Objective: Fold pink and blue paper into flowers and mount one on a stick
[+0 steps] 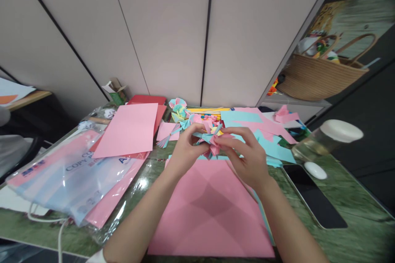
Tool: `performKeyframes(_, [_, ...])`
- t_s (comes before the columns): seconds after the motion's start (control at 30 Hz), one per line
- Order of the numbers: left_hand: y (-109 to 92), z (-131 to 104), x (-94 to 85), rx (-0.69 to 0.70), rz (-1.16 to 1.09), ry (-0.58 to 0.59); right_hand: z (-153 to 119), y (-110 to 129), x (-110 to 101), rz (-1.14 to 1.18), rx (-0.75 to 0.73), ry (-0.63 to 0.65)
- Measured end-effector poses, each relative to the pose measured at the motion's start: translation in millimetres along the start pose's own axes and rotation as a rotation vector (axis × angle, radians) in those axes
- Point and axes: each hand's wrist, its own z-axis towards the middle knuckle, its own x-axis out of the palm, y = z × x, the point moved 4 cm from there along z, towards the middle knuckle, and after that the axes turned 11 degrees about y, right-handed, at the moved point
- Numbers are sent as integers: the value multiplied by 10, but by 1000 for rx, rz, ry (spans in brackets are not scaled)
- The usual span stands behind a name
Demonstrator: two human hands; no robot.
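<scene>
Between my two hands is a folded paper flower point(212, 141) with pink and light blue petals. My left hand point(189, 148) pinches it from the left, thumb and forefinger at its edge. On its other side, my right hand point(247, 154) has its fingertips closed on a pink petal. Under both hands lies a large pink sheet point(211, 209), with light blue paper showing along its edges. Just behind the flower sit more crumpled paper flowers point(179, 111) and a heap of small colourful beads point(212, 119), partly hidden by my hands.
At left, pink sheets point(128, 129) overlap a clear plastic paper packet point(70, 176). On the right are light blue paper pieces point(274, 146), a phone point(313, 195), a white oval object point(315, 170) and a clear jar with a white lid point(341, 129). A woven basket point(321, 76) stands beyond.
</scene>
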Motion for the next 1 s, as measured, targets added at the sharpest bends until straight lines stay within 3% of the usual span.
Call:
performKeyframes(0.13, [33,6,6,-23,-128,26,16,-14,10,161,52,41])
performKeyframes(0.3, [190,30,36,-172,-548,33,11,-142,35,617,329,-53])
performKeyframes(0.37, [241,38,46,-206,-655,19,-7,-171,48,642,421,-65])
performKeyframes(0.47, [307,48,54,-248,-785,13,-28,-153,53,483,475,-49])
performKeyframes(0.7, [426,57,67,-376,-997,62,-9,60,37,314,314,-69])
performKeyframes(0.87, [445,23,140,-459,-1090,127,41,248,3,263,106,-36])
performKeyframes(1.0, [441,-10,174,-511,-1135,98,52,324,-8,233,43,-14])
